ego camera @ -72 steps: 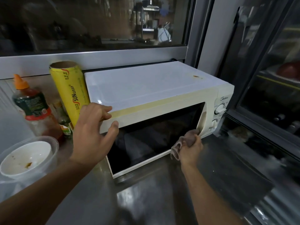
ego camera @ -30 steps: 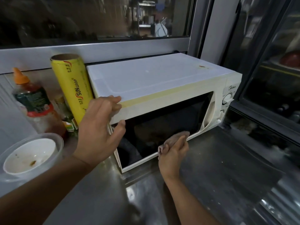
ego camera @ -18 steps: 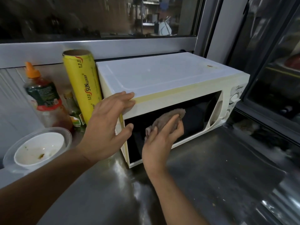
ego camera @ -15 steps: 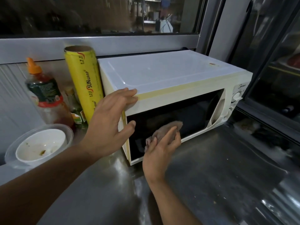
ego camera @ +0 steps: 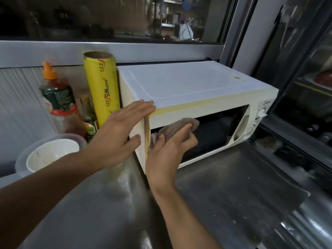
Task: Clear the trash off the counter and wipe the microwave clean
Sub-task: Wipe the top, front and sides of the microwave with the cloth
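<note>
- One cream-white boxy microwave [ego camera: 188, 90] with a dark glass door stood on the shiny steel counter [ego camera: 233, 194], its back close to a metal window ledge.
- The left hand [ego camera: 118, 133] lay flat against the microwave's upper left front corner, fingers straight and spread, thumb on the side panel, gripping nothing.
- The right hand [ego camera: 168, 150] pressed one crumpled grey-brown cloth [ego camera: 176, 128] against the left part of the door, its fingers curled over the cloth. The two hands sat close together, not touching.
- The cloth looked soft and limp, so it would likely bunch and slip unless held in the palm with the fingers spread over it.
- The microwave looked heavy and rigid, yet might slide on the smooth steel. Bracing it at a corner seemed the sensible hold. The glass door probably wanted firm, even pressure.
- Left of the microwave stood one upright yellow roll of cling wrap [ego camera: 101, 87], one orange-capped sauce bottle [ego camera: 57, 103] and one small dark glass bottle [ego camera: 89, 115] between them.
- One clear plastic container holding a soiled white bowl [ego camera: 52, 153] sat at the counter's left edge, probably the trash yet to be cleared.
</note>
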The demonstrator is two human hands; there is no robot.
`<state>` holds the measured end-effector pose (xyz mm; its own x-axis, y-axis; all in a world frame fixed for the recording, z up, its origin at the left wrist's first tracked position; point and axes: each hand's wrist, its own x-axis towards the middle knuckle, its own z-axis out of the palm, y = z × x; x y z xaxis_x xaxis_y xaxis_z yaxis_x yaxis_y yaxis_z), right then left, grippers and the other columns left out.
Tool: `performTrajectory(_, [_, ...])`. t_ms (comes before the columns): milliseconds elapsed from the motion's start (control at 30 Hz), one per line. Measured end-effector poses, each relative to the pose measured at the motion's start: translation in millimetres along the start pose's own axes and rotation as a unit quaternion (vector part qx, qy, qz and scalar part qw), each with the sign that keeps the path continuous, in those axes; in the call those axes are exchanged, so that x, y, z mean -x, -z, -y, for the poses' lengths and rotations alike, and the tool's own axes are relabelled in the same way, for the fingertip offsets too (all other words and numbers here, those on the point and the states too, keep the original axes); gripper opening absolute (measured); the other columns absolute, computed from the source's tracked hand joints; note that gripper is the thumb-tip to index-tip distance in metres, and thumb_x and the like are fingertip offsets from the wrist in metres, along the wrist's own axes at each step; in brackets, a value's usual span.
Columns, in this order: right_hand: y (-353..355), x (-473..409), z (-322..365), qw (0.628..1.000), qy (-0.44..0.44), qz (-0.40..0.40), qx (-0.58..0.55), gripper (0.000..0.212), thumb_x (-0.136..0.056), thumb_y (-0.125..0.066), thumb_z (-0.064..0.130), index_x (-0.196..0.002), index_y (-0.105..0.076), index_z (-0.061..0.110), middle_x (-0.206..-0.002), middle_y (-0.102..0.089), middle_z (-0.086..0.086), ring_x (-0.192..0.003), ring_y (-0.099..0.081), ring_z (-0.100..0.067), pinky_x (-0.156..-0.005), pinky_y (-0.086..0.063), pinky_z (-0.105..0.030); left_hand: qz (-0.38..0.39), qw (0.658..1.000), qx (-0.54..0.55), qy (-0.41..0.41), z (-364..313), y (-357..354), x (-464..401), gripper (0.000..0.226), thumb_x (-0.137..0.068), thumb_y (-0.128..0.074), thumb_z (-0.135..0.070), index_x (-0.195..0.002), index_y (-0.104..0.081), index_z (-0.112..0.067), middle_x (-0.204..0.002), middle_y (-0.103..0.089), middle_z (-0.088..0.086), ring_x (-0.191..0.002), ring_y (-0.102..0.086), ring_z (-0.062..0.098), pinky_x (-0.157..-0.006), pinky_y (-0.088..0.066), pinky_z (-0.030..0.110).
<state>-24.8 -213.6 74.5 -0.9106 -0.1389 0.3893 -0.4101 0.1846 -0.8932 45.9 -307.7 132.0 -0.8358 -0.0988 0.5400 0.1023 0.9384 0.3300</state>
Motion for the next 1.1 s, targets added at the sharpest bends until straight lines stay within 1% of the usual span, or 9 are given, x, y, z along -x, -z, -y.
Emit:
performTrajectory(133, [-8, 18, -19, 0.994, 0.052, -0.012, 0.092, 0.08, -0.09, -0.054, 0.006, -0.144, 0.006, 0.006, -0.146, -0.012, -0.021, -0.131, -0.038, -0.036, -0.104, -0.042, -0.042, -0.009, 1.0, 0.002, -0.004, 7, -6, 0, 0.079, -0.066, -0.047, -0.003, -0.143, -0.036, -0.016, -0.151, -0.032, -0.004, -0.144, -0.02, 0.011, -0.116, -0.022, 0.038])
performTrajectory(267, [-15, 34, -48, 0.991, 0.034, -0.008, 0.131, 0.079, -0.084, -0.06, 0.004, -0.144, -0.011, -0.009, -0.141, -0.024, -0.031, -0.12, -0.047, -0.044, -0.099, -0.045, -0.046, -0.036, 0.999, 0.016, 0.002, 5, -15, 0, 0.082, -0.062, -0.046, -0.002, -0.142, -0.036, -0.016, -0.151, -0.033, -0.003, -0.144, -0.021, 0.012, -0.117, -0.02, 0.034])
performTrajectory(467, [-11, 59, -99, 0.975, -0.077, 0.109, 0.179, 0.099, -0.084, -0.068, 0.017, -0.147, 0.007, 0.001, -0.141, -0.016, -0.014, -0.11, -0.051, -0.024, -0.091, -0.049, -0.026, -0.036, 0.999, 0.024, 0.024, 1, -17, 3, 0.082, -0.064, -0.046, -0.005, -0.144, -0.034, -0.02, -0.152, -0.03, -0.008, -0.144, -0.017, 0.007, -0.118, -0.016, 0.027])
performTrajectory(567, [-4, 60, -116, 0.976, -0.073, 0.146, 0.146, 0.096, -0.082, -0.066, 0.004, -0.148, 0.004, 0.0, -0.135, -0.02, -0.014, -0.104, -0.054, -0.026, -0.084, -0.054, -0.032, -0.036, 0.998, 0.032, 0.035, -4, -17, 4, 0.08, -0.066, -0.045, -0.006, -0.144, -0.034, -0.019, -0.152, -0.028, -0.008, -0.144, -0.014, 0.006, -0.118, -0.014, 0.024])
performTrajectory(667, [6, 38, -119, 0.979, -0.087, 0.117, 0.145, 0.083, -0.085, -0.06, 0.003, -0.146, -0.004, -0.004, -0.135, -0.022, -0.019, -0.103, -0.054, -0.038, -0.084, -0.054, -0.045, -0.04, 0.998, 0.028, 0.041, -6, -17, 5, 0.078, -0.066, -0.044, -0.007, -0.143, -0.035, -0.019, -0.151, -0.027, -0.011, -0.144, -0.014, 0.004, -0.116, -0.013, 0.021])
performTrajectory(767, [20, -5, -126, 0.977, -0.146, 0.068, 0.138, 0.088, -0.081, -0.066, 0.0, -0.144, -0.006, -0.006, -0.129, -0.027, -0.025, -0.086, -0.056, -0.034, -0.072, -0.055, -0.039, -0.054, 0.997, 0.026, 0.041, -7, -18, 5, 0.078, -0.066, -0.044, -0.006, -0.143, -0.035, -0.019, -0.15, -0.029, -0.013, -0.144, -0.015, 0.004, -0.116, -0.014, 0.021])
performTrajectory(933, [47, -57, -148, 0.966, -0.152, 0.053, 0.204, 0.064, -0.087, -0.053, 0.01, -0.141, -0.024, -0.006, -0.146, -0.023, -0.023, -0.126, -0.036, -0.04, -0.101, -0.032, -0.04, -0.093, 0.994, 0.032, 0.038, -4, -29, 5, 0.076, -0.067, -0.05, -0.002, -0.141, -0.038, -0.017, -0.149, -0.032, -0.01, -0.143, -0.019, 0.007, -0.117, -0.015, 0.022])
performTrajectory(1033, [64, -88, -160, 0.964, -0.172, 0.027, 0.201, 0.061, -0.089, -0.05, 0.01, -0.142, -0.023, -0.003, -0.146, -0.025, -0.023, -0.129, -0.033, -0.041, -0.105, -0.03, -0.043, -0.105, 0.994, 0.03, 0.032, -1, -33, 5, 0.075, -0.068, -0.052, -0.001, -0.14, -0.038, -0.018, -0.148, -0.034, -0.008, -0.143, -0.021, 0.009, -0.117, -0.016, 0.022])
performTrajectory(1100, [74, -102, -166, 0.961, -0.186, 0.002, 0.206, 0.062, -0.089, -0.052, 0.011, -0.142, -0.023, -0.004, -0.142, -0.033, -0.027, -0.124, -0.04, -0.041, -0.1, -0.028, -0.034, -0.105, 0.994, 0.028, 0.031, 0, -34, 4, 0.076, -0.068, -0.053, -0.001, -0.14, -0.038, -0.018, -0.148, -0.035, -0.008, -0.143, -0.022, 0.009, -0.116, -0.016, 0.02])
